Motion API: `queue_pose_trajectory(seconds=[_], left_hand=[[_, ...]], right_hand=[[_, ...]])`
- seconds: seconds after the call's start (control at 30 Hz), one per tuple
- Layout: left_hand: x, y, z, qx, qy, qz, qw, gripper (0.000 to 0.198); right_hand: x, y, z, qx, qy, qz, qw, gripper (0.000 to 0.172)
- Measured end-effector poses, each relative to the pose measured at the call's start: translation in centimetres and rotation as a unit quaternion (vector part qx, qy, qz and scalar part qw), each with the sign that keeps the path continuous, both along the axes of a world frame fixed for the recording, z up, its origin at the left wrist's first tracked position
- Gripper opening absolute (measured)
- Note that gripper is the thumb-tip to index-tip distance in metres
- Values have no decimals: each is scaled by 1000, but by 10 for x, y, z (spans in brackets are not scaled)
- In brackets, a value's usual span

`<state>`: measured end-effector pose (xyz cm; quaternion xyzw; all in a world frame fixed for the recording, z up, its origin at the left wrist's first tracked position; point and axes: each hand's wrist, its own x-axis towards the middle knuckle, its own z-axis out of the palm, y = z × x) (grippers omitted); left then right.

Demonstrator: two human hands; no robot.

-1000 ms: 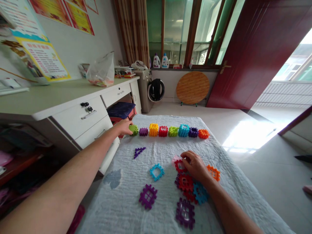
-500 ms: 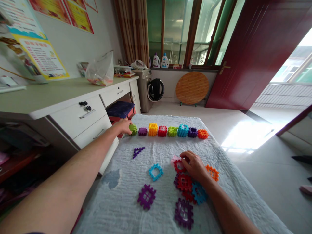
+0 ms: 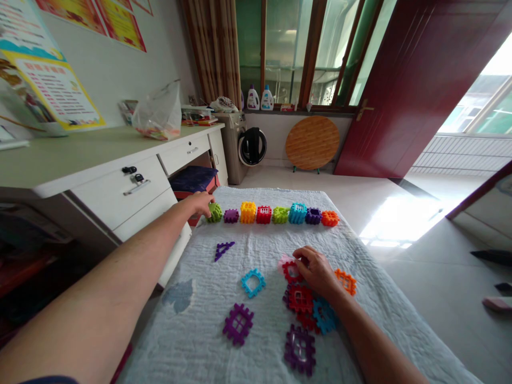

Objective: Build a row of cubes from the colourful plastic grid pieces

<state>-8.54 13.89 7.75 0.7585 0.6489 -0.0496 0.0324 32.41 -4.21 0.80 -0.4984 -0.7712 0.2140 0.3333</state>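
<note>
At the far left end of a row of block cubes, my left hand (image 3: pixel 201 205) has its fingers and thumb closed on the left side of a green block cube (image 3: pixel 215 212). My right hand (image 3: pixel 316 268) rests on the cloth with loosely bent fingers, a gap between thumb and forefinger. A red square block piece (image 3: pixel 292 272) lies beside its thumb; no piece is seen in its grasp. Below it are another red piece (image 3: pixel 301 298), a blue piece (image 3: pixel 325 314) and a purple piece (image 3: pixel 300 349). An orange piece (image 3: pixel 346 281) lies right of the wrist.
The row continues with purple (image 3: pixel 231 215), yellow (image 3: pixel 248 212), red (image 3: pixel 264 214) and several more cubes. A purple triangle (image 3: pixel 224 250), a light blue frame (image 3: pixel 253 282) and a purple square (image 3: pixel 238 324) lie on the cloth (image 3: pixel 192 330). A white desk (image 3: pixel 96 154) stands left.
The whole view has shifted slightly, so everything appears a little further left. Both hands stay by the same pieces, and no block has visibly moved on the cloth.
</note>
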Motion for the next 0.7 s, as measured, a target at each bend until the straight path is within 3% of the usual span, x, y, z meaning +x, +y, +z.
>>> queue_pose_trajectory(seconds=[0.2,0.43,0.57,0.7], left_hand=[[1,4,11,-1,33,9,999,65],[10,6,12,-29,40,14,999,71],[15,-8,20,-10,51,7,999,83],[31,-37,29,75,43,-52,995,83]], right_hand=[[0,-1,0,-5,4,0,1000,15],[0,0,1,3,5,-4,1000,15],[0,1,1,-1,42,-23,999,14],[3,4,3,-18,119,-73,990,18]])
